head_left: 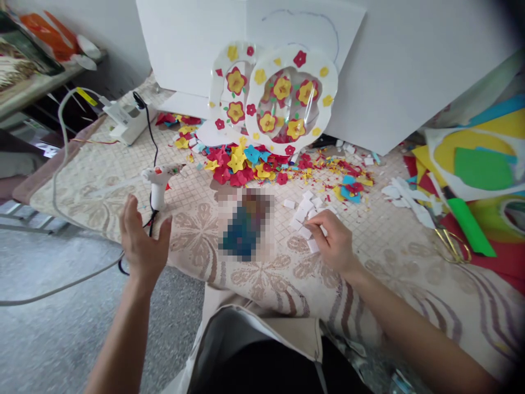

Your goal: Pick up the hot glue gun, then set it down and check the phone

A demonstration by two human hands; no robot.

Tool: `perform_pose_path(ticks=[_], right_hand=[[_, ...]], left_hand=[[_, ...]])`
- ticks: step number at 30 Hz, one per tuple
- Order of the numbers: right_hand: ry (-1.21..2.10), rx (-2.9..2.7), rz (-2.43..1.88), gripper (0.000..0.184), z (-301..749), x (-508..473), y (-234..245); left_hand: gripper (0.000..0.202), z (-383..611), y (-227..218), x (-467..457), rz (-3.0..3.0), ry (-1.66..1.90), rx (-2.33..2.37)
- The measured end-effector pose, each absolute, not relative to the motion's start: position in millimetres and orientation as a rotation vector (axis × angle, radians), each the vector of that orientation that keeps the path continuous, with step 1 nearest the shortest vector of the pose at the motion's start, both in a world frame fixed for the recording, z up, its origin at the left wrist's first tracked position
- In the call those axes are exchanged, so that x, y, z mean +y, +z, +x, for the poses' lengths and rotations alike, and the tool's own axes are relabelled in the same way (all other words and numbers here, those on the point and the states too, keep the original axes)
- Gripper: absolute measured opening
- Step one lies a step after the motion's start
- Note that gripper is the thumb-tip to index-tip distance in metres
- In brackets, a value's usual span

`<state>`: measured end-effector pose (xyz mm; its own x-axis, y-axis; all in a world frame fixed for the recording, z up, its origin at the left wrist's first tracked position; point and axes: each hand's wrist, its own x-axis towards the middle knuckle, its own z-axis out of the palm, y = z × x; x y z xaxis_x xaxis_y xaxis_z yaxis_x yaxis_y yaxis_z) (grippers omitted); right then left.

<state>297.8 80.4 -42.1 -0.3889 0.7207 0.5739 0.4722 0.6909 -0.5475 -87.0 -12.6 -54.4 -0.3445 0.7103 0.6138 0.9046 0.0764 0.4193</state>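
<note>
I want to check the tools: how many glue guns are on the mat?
1. The glue gun stands on the mat, just beyond the open left hand. Others may be hidden under scraps.

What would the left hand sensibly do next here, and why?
Probably reach forward and grip the glue gun. The left hand hovers open just short of it, holding nothing, while the right hand already rests its fingers on the white pieces. The gun stands upright on the mat, its handle facing the open palm.
</note>
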Motion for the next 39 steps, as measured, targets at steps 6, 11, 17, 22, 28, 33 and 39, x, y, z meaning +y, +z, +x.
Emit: perform_pose_path(ticks=[6,11,17,22,28,33,39], right_hand=[[0.279,-1.99,-1.058,0.023,311,88,-45],[0.292,-1.951,-1.135,0.027,312,94,-46],[0.221,-1.975,-1.086,0.031,311,95,-45],[0.28,-1.917,-1.115,0.016,314,93,-45],[0.355,-1.843,-1.261,0.027,321,86,-48],[0.388,-1.808,-1.233,0.022,320,83,-47],[0.401,-1.896,-1.051,0.011,310,80,-44]], left_hand=[[0.066,-54,-51,-28,-1.738,-1.226,-1.865],[0.059,-34,-54,-31,-1.814,-1.282,-1.877],[0.047,-20,-54,-33,-1.847,-1.27,-2.003],[0.036,-13,-55,-35,-1.867,-1.305,-2.04],[0.002,-8,-56,-35,-1.865,-1.381,-2.023],[0.016,1,-53,-40,-1.894,-1.404,-2.032],[0.037,22,-57,-44,-1.813,-1.418,-2.248]])
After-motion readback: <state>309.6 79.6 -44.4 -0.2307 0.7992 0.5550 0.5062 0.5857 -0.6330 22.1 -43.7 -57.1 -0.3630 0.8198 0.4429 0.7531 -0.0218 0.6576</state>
